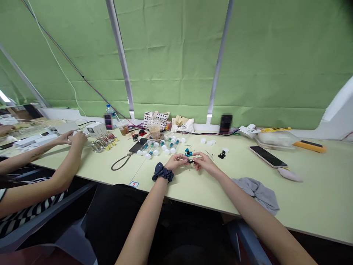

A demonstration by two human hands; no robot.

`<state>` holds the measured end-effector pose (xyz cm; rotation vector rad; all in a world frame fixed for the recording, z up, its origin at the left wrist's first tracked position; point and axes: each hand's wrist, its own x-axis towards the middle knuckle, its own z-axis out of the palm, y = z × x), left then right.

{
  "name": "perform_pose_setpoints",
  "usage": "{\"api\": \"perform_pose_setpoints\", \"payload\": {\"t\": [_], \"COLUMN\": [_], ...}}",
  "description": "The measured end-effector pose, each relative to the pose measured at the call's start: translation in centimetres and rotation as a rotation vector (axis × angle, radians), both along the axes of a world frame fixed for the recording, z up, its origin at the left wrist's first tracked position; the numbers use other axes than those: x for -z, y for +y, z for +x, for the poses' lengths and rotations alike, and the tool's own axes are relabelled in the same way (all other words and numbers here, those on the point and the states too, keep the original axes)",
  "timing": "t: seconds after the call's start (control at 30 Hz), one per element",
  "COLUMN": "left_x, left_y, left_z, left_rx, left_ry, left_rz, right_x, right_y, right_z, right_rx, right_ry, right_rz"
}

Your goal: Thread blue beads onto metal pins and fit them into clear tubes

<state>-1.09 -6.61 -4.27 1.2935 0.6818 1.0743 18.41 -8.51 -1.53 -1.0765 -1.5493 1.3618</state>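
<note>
My left hand [175, 162] and my right hand [202, 163] meet low over the pale green table [311, 198], their fingertips pinching a small black part [191, 161] between them. Teal beads [188, 152] lie just beyond the fingers. Further left, several clear tubes with white caps and teal pieces [160, 147] lie near my left hand. To the right of my right hand are small black parts [221, 155] and white caps [206, 141]. A navy scrunchie [162, 173] circles my left wrist.
At the left, a co-worker's hands [72, 138] work over the table beside gold-coloured parts [102, 143]. A phone with a cord [139, 145] lies left of the tubes, another phone [267, 156] lies right, and a grey cloth [257, 193] sits near the front edge.
</note>
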Motion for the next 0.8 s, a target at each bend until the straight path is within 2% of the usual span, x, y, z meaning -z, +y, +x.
{"api": "perform_pose_setpoints", "payload": {"t": [0.1,0.3,0.53,0.7,0.8], "left_x": [-0.41,-0.46,0.07,0.25,0.20], "left_y": [-0.26,-0.50,-0.23,-0.15,-0.16], "left_z": [0.12,0.07,-0.14,-0.17,-0.16], "left_rx": [0.018,0.022,0.036,0.033,0.027], "left_ry": [0.025,0.038,0.065,0.075,0.076], "left_rz": [-0.013,-0.015,0.034,0.027,0.020], "right_x": [0.09,0.21,0.72,0.53,0.79], "right_y": [0.05,0.00,0.48,0.18,0.35], "right_z": [-0.14,0.01,-0.34,-0.11,-0.06], "right_rx": [0.034,-0.029,-0.035,-0.076,-0.064], "right_ry": [-0.035,0.034,-0.009,0.046,0.045], "right_rz": [-0.044,0.097,-0.026,0.074,0.059]}}
